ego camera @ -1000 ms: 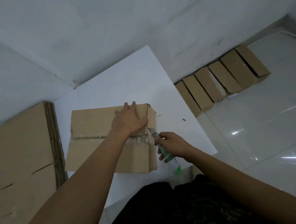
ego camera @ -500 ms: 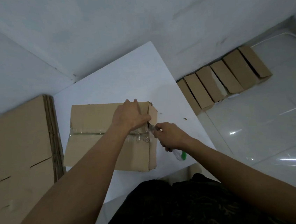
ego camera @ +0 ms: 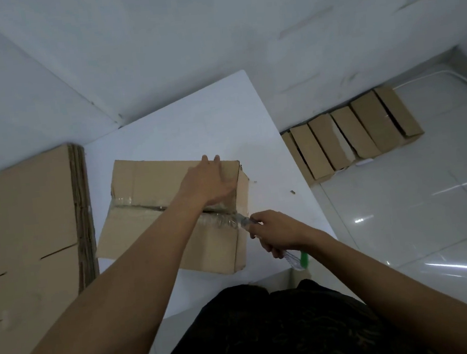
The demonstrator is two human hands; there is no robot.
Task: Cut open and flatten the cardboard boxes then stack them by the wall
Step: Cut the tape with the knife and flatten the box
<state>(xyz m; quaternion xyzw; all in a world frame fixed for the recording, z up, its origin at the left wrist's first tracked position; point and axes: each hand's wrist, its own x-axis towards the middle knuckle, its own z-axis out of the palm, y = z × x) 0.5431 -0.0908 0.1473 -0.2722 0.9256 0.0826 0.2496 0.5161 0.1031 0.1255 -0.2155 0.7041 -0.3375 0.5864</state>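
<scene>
At the right end of the brown cardboard box (ego camera: 146,180) on the white worktop (ego camera: 192,123), grips a clear green-tipped knife (ego camera: 244,221) in the curled right hand (ego camera: 279,231), blade at the taped seam (ego camera: 140,208) running leftward; presses the top with the flat left hand (ego camera: 208,183).

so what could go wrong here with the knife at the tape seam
1. The left hand presses flat on the box right beside the taped seam, forearm crossing it; if the knife in the right hand slips forward, it could cut skin.
2. Only that palm steadies the box on the white table, so it may slide.
</scene>
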